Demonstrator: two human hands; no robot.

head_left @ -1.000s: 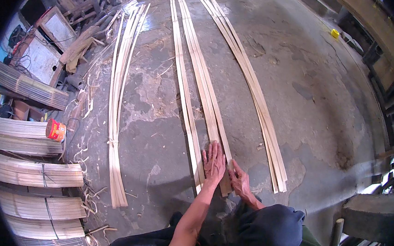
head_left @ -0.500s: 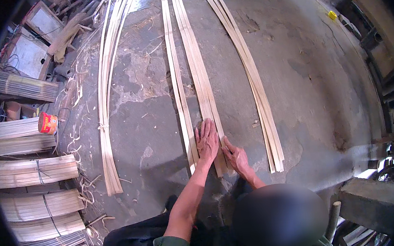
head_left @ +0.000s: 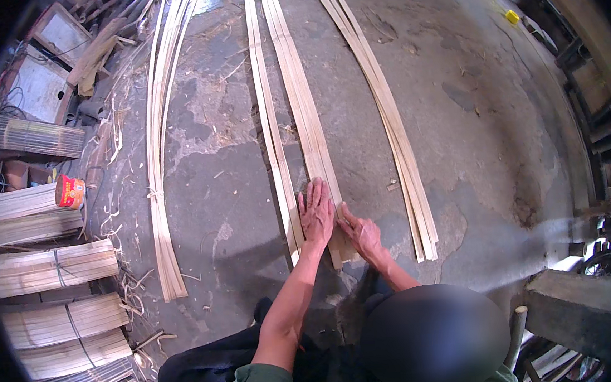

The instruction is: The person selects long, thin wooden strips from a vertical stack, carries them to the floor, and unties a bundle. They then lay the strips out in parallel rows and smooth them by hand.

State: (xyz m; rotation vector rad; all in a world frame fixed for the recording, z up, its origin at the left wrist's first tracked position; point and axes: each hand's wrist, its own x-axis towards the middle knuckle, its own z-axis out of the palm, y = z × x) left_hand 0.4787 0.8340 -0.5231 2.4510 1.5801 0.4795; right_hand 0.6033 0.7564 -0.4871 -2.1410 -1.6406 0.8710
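Observation:
Long pale bamboo strips (head_left: 296, 95) lie side by side on the floor, running away from me. My left hand (head_left: 317, 215) rests flat on the near part of this middle bundle, fingers spread. Against the bundle's right edge, my right hand (head_left: 363, 234) is bent, its fingertips pinching the edge strip. Just left of my left hand lies a narrower pair of strips (head_left: 271, 147). Another bundle (head_left: 394, 137) is off to the right, and a tied bundle (head_left: 160, 209) lies to the left. The near ends of the middle strips show partly below my hands.
Stacks of tied slats (head_left: 49, 267) line the left side, with a red and yellow tin (head_left: 70, 191) on one. Curled shavings (head_left: 133, 294) litter the floor beside them. A concrete block (head_left: 580, 306) stands at the lower right; a small yellow object (head_left: 512, 17) lies far right.
Both hands stay at the middle strips, with the right hand turned slightly and its fingers nearer the left hand. The whole view has shifted a little.

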